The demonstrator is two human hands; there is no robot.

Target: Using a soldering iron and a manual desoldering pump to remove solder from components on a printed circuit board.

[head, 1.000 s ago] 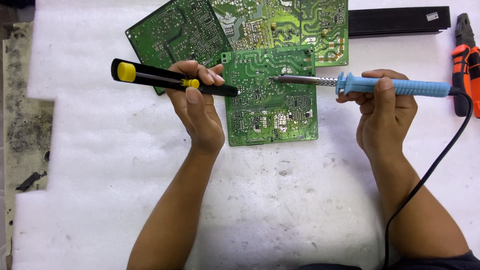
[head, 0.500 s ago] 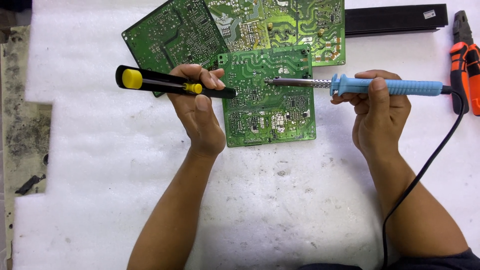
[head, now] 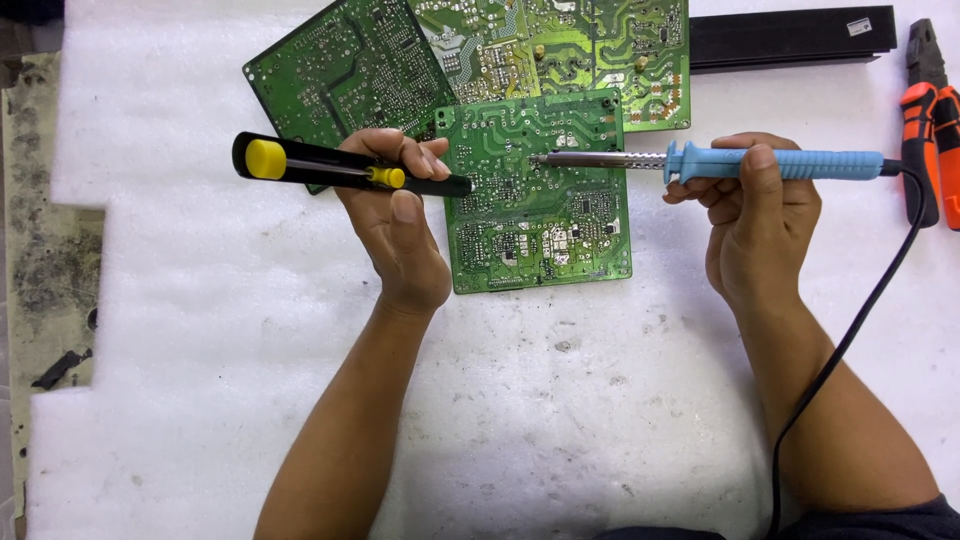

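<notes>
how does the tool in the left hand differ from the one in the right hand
The black tool with yellow ends in the left hand has no cord; the blue-handled soldering iron in the right hand trails a black cord. The black tool's tip sits at the left edge of the front green circuit board; the iron's bare metal shaft reaches over the board's upper middle. Both lie roughly level, tips pointing toward each other.

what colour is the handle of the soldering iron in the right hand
Light blue, seen clearly in the head view: the soldering iron has a ribbed blue handle gripped by the right hand.
</notes>
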